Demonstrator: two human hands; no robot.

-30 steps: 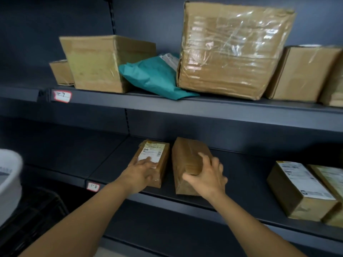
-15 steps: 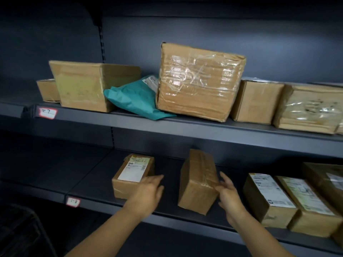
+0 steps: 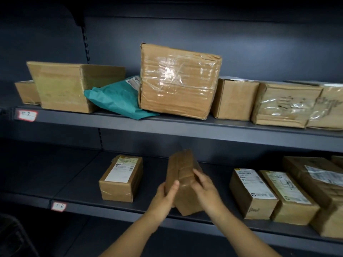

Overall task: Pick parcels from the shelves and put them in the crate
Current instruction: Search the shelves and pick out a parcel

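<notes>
Head view is showing a person gripping a plain brown parcel (image 3: 182, 173) with both hands at the front edge of the lower shelf (image 3: 78, 184). The left hand (image 3: 164, 194) is holding the parcel's left side, with the thumb lying across the near face and the fingers going round behind. The right hand (image 3: 204, 188) is wrapping its curled fingers over the right side. The parcel is sitting tilted between them, its near bottom corner hanging over the shelf's front edge; whether it is touching the shelf I cannot tell.

Just to the left, a labelled box (image 3: 120, 179) is resting near the same front edge, apart from the hands. A tag marked 1-8 (image 3: 58, 206) is sticking to that edge towards the left corner. Towards the right end, two more labelled cartons (image 3: 253, 193) are lying side by side and touching.

On the upper shelf (image 3: 167, 127), a large taped carton (image 3: 178, 80) is leaning over a teal mailer bag (image 3: 118, 101), and the bag's tip is poking past the front edge.
</notes>
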